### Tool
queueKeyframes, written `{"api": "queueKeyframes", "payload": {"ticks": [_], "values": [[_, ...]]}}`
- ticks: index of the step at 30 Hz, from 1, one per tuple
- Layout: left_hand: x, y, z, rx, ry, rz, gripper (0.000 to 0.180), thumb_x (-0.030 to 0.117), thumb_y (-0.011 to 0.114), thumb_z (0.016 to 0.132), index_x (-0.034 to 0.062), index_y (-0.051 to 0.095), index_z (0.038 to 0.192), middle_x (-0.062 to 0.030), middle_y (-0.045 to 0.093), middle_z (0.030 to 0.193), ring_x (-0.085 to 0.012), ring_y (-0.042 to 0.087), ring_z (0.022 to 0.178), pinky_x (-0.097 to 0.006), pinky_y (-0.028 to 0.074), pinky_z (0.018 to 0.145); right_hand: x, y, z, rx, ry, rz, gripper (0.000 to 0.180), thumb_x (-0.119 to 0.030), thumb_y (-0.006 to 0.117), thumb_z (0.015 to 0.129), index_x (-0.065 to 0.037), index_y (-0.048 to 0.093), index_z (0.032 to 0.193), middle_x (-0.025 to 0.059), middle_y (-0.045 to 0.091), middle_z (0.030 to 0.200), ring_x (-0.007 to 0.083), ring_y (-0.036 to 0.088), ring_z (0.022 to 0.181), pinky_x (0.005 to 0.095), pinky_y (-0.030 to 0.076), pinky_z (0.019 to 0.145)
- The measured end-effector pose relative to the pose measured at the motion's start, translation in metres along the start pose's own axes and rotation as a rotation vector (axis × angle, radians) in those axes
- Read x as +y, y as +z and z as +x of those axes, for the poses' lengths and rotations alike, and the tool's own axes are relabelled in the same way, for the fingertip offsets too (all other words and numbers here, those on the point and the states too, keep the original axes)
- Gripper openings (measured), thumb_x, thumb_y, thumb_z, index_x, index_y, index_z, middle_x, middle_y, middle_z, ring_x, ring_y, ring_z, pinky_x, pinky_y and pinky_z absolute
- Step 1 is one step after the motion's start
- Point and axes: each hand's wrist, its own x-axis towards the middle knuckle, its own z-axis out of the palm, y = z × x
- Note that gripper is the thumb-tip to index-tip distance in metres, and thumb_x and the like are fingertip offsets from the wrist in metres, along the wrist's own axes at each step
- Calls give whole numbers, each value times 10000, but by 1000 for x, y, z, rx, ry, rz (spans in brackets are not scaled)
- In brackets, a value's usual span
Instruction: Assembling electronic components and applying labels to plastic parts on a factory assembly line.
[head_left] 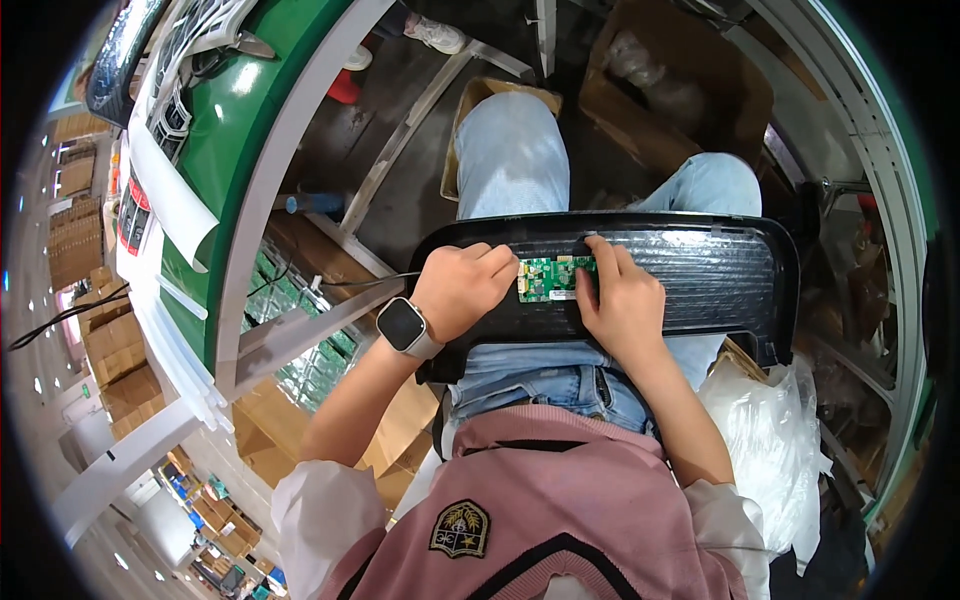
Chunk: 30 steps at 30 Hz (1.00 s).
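Note:
A black panel (700, 275) lies across my lap, its ribbed back facing up. A small green circuit board (553, 277) sits on it near the middle. My left hand (462, 288), with a smartwatch on the wrist, has its fingers curled at the board's left end. My right hand (622, 300) presses on the board's right end with fingers bent. Both hands touch the board; the fingertips hide its edges.
A green conveyor table (235, 130) with white sheets curves along the left. A bin of green boards (320, 360) sits below it. Cardboard boxes (680, 80) stand ahead by my knees, more boxes at far left, and a clear plastic bag (765, 440) at my right.

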Motion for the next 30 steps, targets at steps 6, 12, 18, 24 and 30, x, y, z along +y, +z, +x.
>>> {"api": "queueKeyframes", "payload": {"ticks": [6,12,18,24,30], "values": [[-9,0,6,53,344,114,251,189,627,738,57,629,951,-6,520,732,-149,558,657,-279,450,485,-5,2,-5,-41,-98,-71,377,-135,653,844,3,566,1184,150,547,895,318,633,662,418,518,552],[8,-5,19,-68,244,212,244,206,613,761,76,632,967,7,548,789,-151,559,815,-289,427,521,-2,3,-11,-93,-30,-59,326,-168,650,856,-18,584,1138,166,616,941,382,634,682,467,505,596],[-5,-163,7,755,-246,118,331,145,749,752,41,654,1051,-115,680,952,-241,664,775,-315,520,667,10,-18,-6,-88,-17,92,277,-150,681,827,-56,625,1081,139,655,777,332,644,651,425,506,603],[-189,-201,-125,1075,-1436,177,451,243,755,843,-87,573,1091,-146,679,938,-186,655,780,-315,514,671,7,-28,2,-89,-84,187,244,-88,690,808,-29,653,1042,135,632,713,282,623,581,390,489,558],[-157,-206,-97,1222,-1049,-380,449,127,787,773,-93,557,1090,-171,700,954,-203,678,886,-322,528,775,-35,-60,30,-120,-169,385,206,-47,684,823,-12,665,1025,115,642,730,192,620,610,305,475,570]]}}
